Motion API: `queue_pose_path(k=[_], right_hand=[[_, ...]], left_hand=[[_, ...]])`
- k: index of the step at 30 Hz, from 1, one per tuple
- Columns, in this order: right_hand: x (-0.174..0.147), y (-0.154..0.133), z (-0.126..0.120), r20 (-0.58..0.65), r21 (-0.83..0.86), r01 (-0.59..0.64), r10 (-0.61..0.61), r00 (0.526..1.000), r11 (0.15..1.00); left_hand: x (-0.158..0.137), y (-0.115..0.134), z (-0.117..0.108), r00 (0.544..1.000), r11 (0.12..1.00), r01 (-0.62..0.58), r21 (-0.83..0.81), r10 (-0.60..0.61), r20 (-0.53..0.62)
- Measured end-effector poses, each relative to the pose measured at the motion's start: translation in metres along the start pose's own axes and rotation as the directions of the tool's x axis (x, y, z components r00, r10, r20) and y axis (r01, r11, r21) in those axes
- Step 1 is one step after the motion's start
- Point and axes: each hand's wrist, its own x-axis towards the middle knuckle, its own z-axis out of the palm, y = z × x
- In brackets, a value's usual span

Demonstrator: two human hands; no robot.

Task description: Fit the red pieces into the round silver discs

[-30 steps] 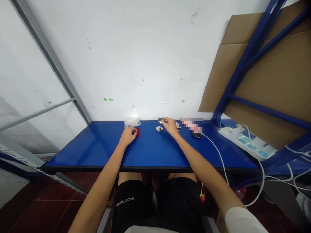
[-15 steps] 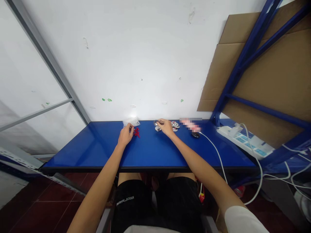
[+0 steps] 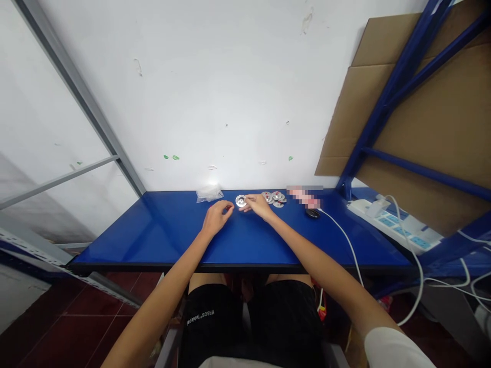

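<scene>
My right hand [image 3: 256,205] grips a round silver metal disc [image 3: 241,201] by its right edge, thumb and fingers closed on it. The disc has a hole or hub at its middle and is tilted toward me, just above the blue table. Left of it, my left hand [image 3: 217,217] has its fingertips pinched together close to the disc; what they hold, if anything, is too small to make out. Right of my right hand lies a loose pile of similar discs [image 3: 276,196] with red and dark markings. The small red pieces seen earlier are hidden, apparently behind my left hand.
A clear plastic bag [image 3: 209,192] lies at the table's back edge. To the right are a pixelated pink item [image 3: 305,197], a black oval object [image 3: 312,213], a white cable [image 3: 346,239] and a white power strip [image 3: 395,225]. A white wall [image 3: 230,92] stands behind the table [image 3: 153,235].
My left hand has moved right, from beside the bag and red pieces to near the disc. The disc in my right hand has turned its face toward me and come slightly left.
</scene>
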Motion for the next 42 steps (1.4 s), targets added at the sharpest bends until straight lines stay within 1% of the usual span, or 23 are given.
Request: queue_pose_path(k=[3, 7, 13, 17, 20, 23, 27, 30, 33, 36, 40, 42], right_hand=[[-0.006, -0.001, 0.014, 0.093, 0.042, 0.002, -0.006, 0.996, 0.999], [-0.011, -0.001, 0.026, 0.145, 0.096, 0.015, -0.029, 0.989, 0.995], [-0.013, 0.000, 0.027, 0.161, 0.098, 0.002, -0.018, 0.987, 0.995], [-0.015, -0.001, 0.025, 0.205, 0.118, 0.025, -0.049, 0.978, 0.993], [-0.014, -0.002, 0.026, 0.237, 0.103, 0.044, -0.067, 0.969, 0.994], [-0.013, 0.000, 0.028, 0.242, 0.032, 0.092, -0.097, 0.965, 0.995], [-0.014, 0.003, 0.028, 0.270, -0.103, 0.222, -0.188, 0.944, 0.969], [-0.016, 0.004, 0.026, 0.277, -0.287, 0.316, -0.238, 0.931, 0.904], [-0.017, 0.001, 0.025, 0.253, -0.451, 0.359, -0.269, 0.929, 0.817], [-0.019, -0.002, 0.026, 0.247, -0.516, 0.382, -0.294, 0.923, 0.766], [-0.022, -0.003, 0.026, 0.269, -0.576, 0.402, -0.299, 0.915, 0.711], [-0.023, -0.002, 0.026, 0.286, -0.592, 0.421, -0.309, 0.907, 0.687]], left_hand=[[-0.002, 0.007, 0.003, 0.999, 0.999, -0.043, 0.022, 0.044, -0.018], [-0.002, 0.006, 0.001, 0.999, 1.000, -0.020, 0.023, 0.021, -0.046], [-0.002, -0.003, 0.003, 0.993, 0.998, -0.055, -0.024, 0.053, -0.101], [-0.003, -0.002, 0.003, 0.992, 0.996, -0.080, 0.035, 0.083, -0.095], [-0.003, -0.001, 0.003, 0.994, 0.996, -0.062, 0.070, 0.068, -0.091], [-0.003, -0.001, 0.003, 0.995, 0.997, -0.024, 0.080, 0.032, -0.094], [-0.003, -0.003, 0.005, 0.997, 0.998, -0.008, 0.068, 0.013, -0.077], [-0.002, -0.005, 0.007, 0.997, 0.999, 0.032, 0.010, -0.031, -0.075], [-0.002, -0.006, 0.009, 0.991, 0.995, 0.086, -0.050, -0.090, -0.100], [-0.001, -0.004, 0.009, 0.988, 0.992, 0.094, -0.085, -0.104, -0.116], [-0.001, 0.000, 0.009, 0.992, 0.992, 0.106, -0.063, -0.110, -0.059], [-0.001, 0.001, 0.008, 0.989, 0.988, 0.127, -0.084, -0.132, -0.059]])
